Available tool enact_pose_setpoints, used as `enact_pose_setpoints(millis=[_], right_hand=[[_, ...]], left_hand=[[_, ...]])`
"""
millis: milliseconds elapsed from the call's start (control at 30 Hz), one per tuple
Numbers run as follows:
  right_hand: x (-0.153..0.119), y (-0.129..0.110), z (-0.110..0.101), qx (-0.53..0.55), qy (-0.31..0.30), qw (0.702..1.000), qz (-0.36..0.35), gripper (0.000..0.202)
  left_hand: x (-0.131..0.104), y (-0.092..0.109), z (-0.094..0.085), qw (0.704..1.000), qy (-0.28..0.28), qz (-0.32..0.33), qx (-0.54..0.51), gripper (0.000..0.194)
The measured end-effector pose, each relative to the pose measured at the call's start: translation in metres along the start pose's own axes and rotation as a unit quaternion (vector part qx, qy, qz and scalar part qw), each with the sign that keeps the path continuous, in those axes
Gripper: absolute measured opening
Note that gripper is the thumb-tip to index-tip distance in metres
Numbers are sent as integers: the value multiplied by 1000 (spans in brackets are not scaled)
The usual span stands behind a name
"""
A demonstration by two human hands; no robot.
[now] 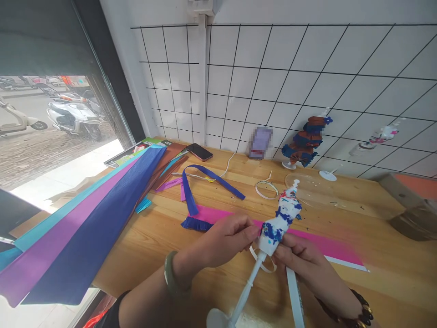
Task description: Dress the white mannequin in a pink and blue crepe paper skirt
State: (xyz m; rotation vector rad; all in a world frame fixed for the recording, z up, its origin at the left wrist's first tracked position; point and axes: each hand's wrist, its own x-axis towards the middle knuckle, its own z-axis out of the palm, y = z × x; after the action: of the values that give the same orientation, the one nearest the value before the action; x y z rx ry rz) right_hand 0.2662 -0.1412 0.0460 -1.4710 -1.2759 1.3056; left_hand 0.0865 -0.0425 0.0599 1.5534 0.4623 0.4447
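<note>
A small white figure-shaped form, patched with torn blue paper, leans at a slant on a thin white stand between my hands. My left hand is closed in a pinch against its left side; whatever lies between those fingertips is too small to make out. On the other side, my right hand has its fingers closed at the form's lower edge, some of them hidden behind it. A flat white strip hangs below the right hand. A thin pale loop passes under the form.
Pink paper lies beneath my hands, with a gathered blue strip at its left. Large crepe sheets spread leftward. A tape roll, a phone and a blue-and-brown dressed figure stand or lie farther back.
</note>
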Motion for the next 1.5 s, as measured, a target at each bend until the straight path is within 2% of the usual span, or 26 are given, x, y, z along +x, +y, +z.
enact_pose_setpoints(millis=[167, 300, 400, 533, 600, 633, 700, 733, 800, 867, 900, 1033, 1133, 1233, 1400, 1500], right_hand=[[2, -3, 0, -2, 28, 999, -18, 36], [3, -8, 3, -16, 94, 995, -10, 38], [4, -10, 7, -34, 146, 989, -12, 38], [5, -8, 10, -41, 199, 979, -5, 38], [5, -8, 10, -28, 218, 976, 4, 40], [5, -9, 9, -18, 227, 974, 7, 40], [5, -10, 10, 1, 243, 970, 11, 40], [5, -11, 11, 6, 249, 969, 11, 40], [4, -12, 15, 9, 255, 967, 5, 39], [4, -13, 22, 15, 256, 967, -5, 39], [4, -13, 25, 21, 254, 967, -9, 40], [5, -16, 32, 54, 242, 969, 9, 43], [6, -17, 29, 64, 229, 971, 29, 50], [6, -17, 24, 40, 222, 973, 41, 60], [3, -16, 21, -2, 154, 988, 32, 46], [1, -16, 22, -25, 184, 983, 10, 42]], left_hand=[[-1, -1, -1, 998, 32, 45, 4, 31], [-4, 2, -1, 993, 76, 85, 27, 29], [-6, 4, 1, 985, 78, 119, 93, 27], [-7, 2, 5, 945, 62, 248, 205, 23], [-6, 0, 6, 928, 100, 289, 215, 21], [-4, -2, 7, 926, 140, 276, 216, 23], [0, -8, 9, 932, 215, 197, 214, 31], [2, -11, 10, 941, 224, 146, 209, 36], [6, -17, 13, 966, 179, 74, 169, 39], [9, -22, 16, 982, 136, 42, 126, 29], [10, -23, 18, 984, 133, 36, 117, 25], [9, -25, 19, 974, 176, 40, 139, 25], [9, -23, 18, 970, 185, 56, 145, 24], [9, -18, 15, 957, 197, 66, 202, 23], [7, -13, 6, 902, 259, 110, 328, 18], [7, -13, 1, 857, 274, 158, 408, 15]])
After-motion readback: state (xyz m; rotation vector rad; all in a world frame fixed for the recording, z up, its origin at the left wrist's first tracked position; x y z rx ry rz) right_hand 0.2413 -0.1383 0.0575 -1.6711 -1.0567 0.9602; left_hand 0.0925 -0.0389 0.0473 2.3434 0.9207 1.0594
